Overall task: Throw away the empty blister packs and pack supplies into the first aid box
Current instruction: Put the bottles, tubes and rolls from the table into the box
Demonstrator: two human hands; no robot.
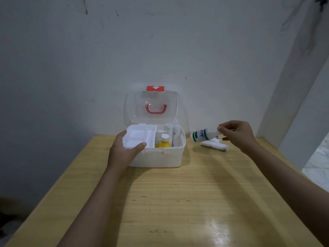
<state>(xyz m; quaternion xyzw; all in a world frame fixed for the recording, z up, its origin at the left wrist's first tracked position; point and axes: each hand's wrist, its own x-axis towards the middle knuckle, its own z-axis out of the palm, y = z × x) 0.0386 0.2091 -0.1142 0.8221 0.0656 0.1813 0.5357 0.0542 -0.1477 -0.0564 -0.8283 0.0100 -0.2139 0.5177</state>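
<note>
A white first aid box [165, 156] stands open at the far middle of the wooden table [178, 202], its clear lid [153, 107] with a red handle leaning back against the wall. My left hand [124, 148] grips the front left corner of the white divided tray [138, 138], which sits in the box's left half. In the right half I see a yellow bottle [164, 142] and rolled bandages [173, 133]. My right hand [236, 134] holds a white bottle with a green label [203, 135] by its top, tilted in the air just right of the box.
Two white bandage rolls [215, 146] lie on the table under the held bottle. A grey wall rises right behind the box. The table's left edge drops to a dark floor, and a white wall corner stands at the right.
</note>
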